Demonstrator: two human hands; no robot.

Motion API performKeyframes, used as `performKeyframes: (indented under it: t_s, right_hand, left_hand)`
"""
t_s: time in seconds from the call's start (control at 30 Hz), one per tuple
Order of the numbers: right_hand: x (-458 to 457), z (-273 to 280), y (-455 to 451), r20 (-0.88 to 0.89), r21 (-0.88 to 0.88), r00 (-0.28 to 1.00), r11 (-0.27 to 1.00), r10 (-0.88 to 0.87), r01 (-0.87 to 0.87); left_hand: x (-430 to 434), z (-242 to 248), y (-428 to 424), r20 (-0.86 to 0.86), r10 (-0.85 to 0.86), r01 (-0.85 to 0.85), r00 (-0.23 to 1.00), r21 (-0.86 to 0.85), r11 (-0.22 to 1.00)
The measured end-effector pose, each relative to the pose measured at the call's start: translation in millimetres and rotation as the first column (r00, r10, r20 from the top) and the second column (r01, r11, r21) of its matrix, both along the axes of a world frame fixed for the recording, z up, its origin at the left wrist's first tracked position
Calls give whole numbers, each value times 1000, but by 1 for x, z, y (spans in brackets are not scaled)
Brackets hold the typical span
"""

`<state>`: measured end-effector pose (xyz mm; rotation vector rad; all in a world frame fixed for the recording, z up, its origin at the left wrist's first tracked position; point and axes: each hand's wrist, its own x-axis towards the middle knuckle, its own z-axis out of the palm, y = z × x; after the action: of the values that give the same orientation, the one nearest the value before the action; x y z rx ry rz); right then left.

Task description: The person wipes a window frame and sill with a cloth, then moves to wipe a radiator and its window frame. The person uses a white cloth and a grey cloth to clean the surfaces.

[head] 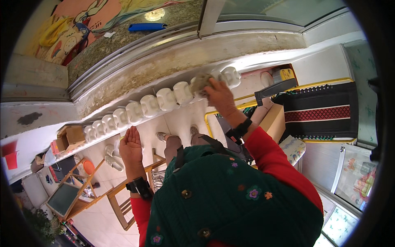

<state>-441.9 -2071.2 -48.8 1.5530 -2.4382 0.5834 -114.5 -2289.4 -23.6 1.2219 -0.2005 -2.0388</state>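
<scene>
A white radiator (149,105) of several rounded sections runs along the wall below the window ledge. My right hand (220,95) grips a grey-brown cloth (202,81) and presses it on the radiator's top, towards its right end. The cloth and fingers look slightly blurred and cover part of the sections beneath. Lower left, my left hand (132,146) is held palm up near the radiator's front edge, its fingers extended and nothing in it. Whether it touches the radiator is unclear.
A worn ledge (185,63) borders the sliding-window track. Beyond lies a blue plastic handle (147,27). A yellow-framed lounge chair (318,112) and cardboard box (274,122) stand right. Left are a small open carton (71,136), slippers (113,163), and a wooden-framed chalkboard (63,199).
</scene>
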Motion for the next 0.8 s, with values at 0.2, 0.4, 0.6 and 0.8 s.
performKeyframes:
  t_s: [0.2, 0.4, 0.6, 0.8]
  right_hand:
    - [-39, 13, 36, 86, 9, 970, 974, -225, 226]
    - [-57, 15, 3, 37, 52, 974, 973, -225, 223]
    - [-37, 34, 40, 287, 298, 922, 939, -261, 173]
    - [-66, 40, 52, 214, -20, 924, 945, -316, 328]
  left_hand:
    - [-4, 0, 1, 13, -21, 21, 1000, 6, 1000]
    - [-13, 1, 4, 21, -63, 63, 998, -1, 998]
    - [-17, 10, 5, -19, -80, 79, 997, -33, 996]
    - [-3, 11, 8, -14, -28, 29, 999, 5, 1000]
